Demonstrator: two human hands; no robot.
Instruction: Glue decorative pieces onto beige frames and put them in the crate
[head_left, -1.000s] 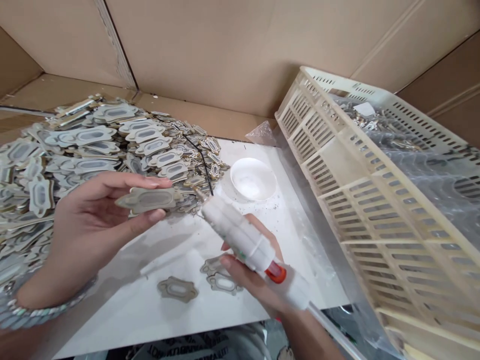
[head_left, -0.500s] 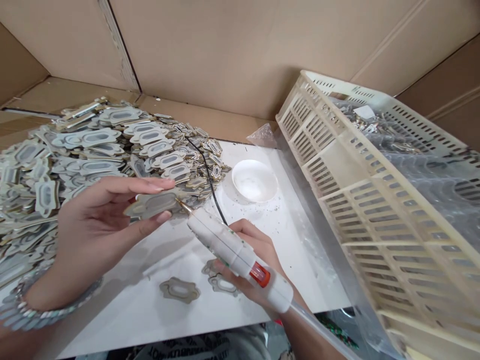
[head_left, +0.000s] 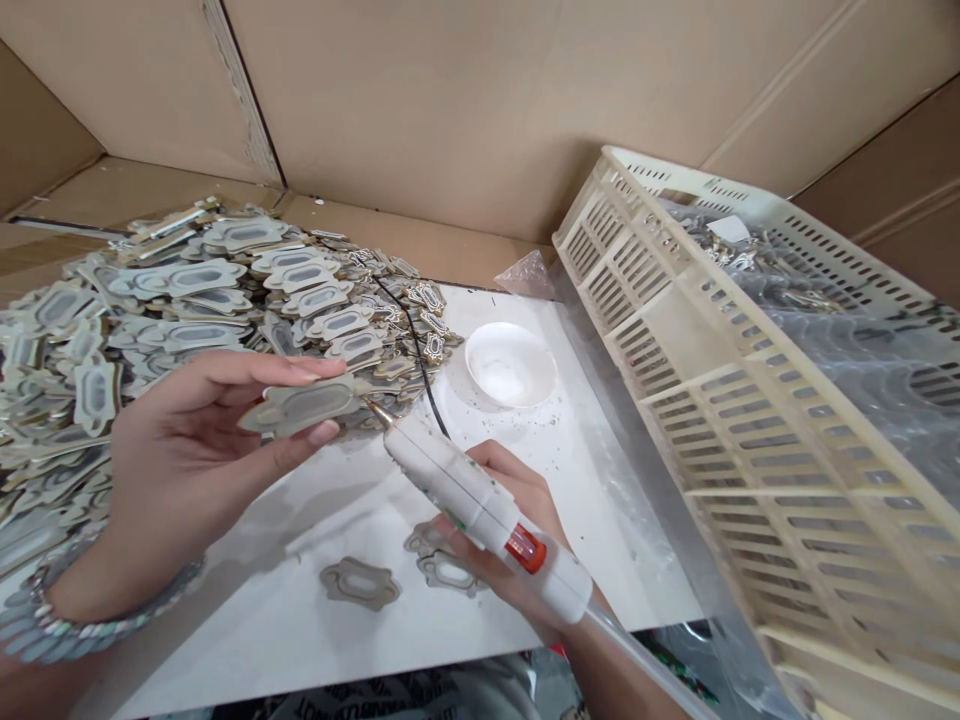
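My left hand (head_left: 187, 460) pinches a flat grey-tan ornate frame piece (head_left: 300, 405) between thumb and fingers, held level above the white board (head_left: 337, 590). My right hand (head_left: 510, 520) grips a white glue gun (head_left: 480, 500) with an orange trigger part. The gun's metal nozzle touches the right end of the held piece. A black cord (head_left: 416, 345) runs from the gun over the pile.
A big heap of the same frame pieces (head_left: 150, 300) covers the left side. Three loose pieces (head_left: 360, 582) lie on the board near my right hand. A small white bowl (head_left: 511, 362) sits behind. A cream slotted plastic crate (head_left: 750, 400) fills the right. Cardboard walls (head_left: 450, 100) stand behind.
The glue gun has moved left and its nozzle has come up against the right end of the piece. My left hand stays nearly still with the piece.
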